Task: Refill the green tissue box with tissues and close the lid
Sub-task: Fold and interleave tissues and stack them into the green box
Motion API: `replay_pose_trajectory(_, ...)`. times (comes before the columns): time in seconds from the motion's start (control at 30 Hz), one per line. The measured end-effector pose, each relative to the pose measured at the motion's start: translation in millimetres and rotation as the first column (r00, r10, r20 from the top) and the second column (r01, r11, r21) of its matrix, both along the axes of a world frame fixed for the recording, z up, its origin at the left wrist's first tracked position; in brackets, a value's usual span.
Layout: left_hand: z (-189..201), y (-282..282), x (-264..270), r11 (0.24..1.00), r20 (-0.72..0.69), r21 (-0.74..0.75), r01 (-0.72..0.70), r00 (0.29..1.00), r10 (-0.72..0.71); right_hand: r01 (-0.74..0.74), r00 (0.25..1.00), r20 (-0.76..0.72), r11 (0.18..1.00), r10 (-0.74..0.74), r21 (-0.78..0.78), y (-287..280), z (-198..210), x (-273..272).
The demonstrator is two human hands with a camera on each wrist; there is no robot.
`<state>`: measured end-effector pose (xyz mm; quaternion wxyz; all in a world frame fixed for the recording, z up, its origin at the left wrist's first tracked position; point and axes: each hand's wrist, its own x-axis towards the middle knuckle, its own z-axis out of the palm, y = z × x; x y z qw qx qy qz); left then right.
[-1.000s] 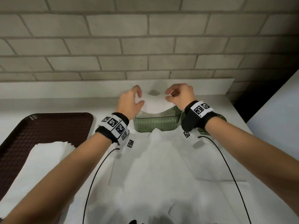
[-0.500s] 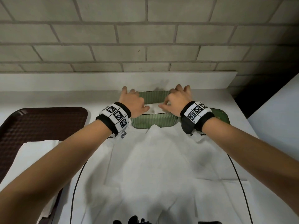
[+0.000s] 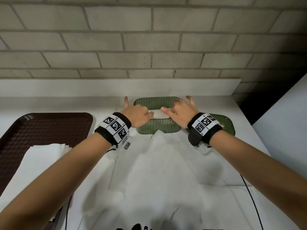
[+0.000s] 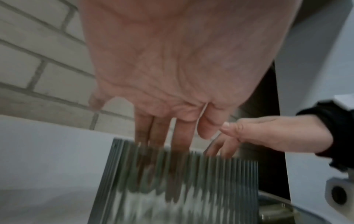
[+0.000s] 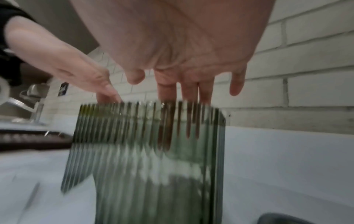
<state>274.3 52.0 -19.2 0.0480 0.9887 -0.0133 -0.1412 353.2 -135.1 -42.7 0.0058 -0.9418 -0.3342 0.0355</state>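
Both hands, left hand [image 3: 136, 116] and right hand [image 3: 181, 113], fingers spread straight, press tissues [image 3: 157, 112] down into the green box [image 3: 159, 128]. Risk: uneven pushing crumples the stack or shoves the box along the counter [image 3: 245, 130]. The lid [image 3: 227, 125] lies just beside it, not yet fitted.

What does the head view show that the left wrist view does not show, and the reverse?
Only the head view: the brown tray holding a stack of tissues, the green lid to the right of the box, and loose tissues spread on the counter. Only the left wrist view: the left hand's fingers seen through the ribbed wall, reaching down inside. Both: the green tissue box, the left hand, the right hand and the brick wall.
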Motion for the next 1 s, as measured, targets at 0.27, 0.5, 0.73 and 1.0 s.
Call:
replay_pose_trajectory(0.27,21.8,2.0,-102.1,0.847,0.512,-0.497,0.189,0.852,0.11,0.064,0.98,0.116,0.808,-0.162,0.586,-43.7,30.6,-60.4)
replay_pose_trajectory(0.5,-55.2,4.8,-168.0,0.916,0.014,-0.239,-0.322,0.942,0.335,0.122,0.992,-0.07,0.943,-0.106,0.309,-70.2,10.2,-140.8)
replay_pose_trajectory(0.73,-71.2,-8.0,-175.9,0.823,-0.077,-0.358,-0.44,0.893,0.444,0.056,0.933,-0.351,0.994,-0.084,-0.089,-66.7,-37.8,-183.1)
replay_pose_trajectory(1.0,-64.9,0.0,-170.2,0.716,-0.052,-0.558,-0.42,0.878,0.475,0.043,0.966,-0.253,0.999,-0.045,-0.015,-74.5,-50.4,-187.5)
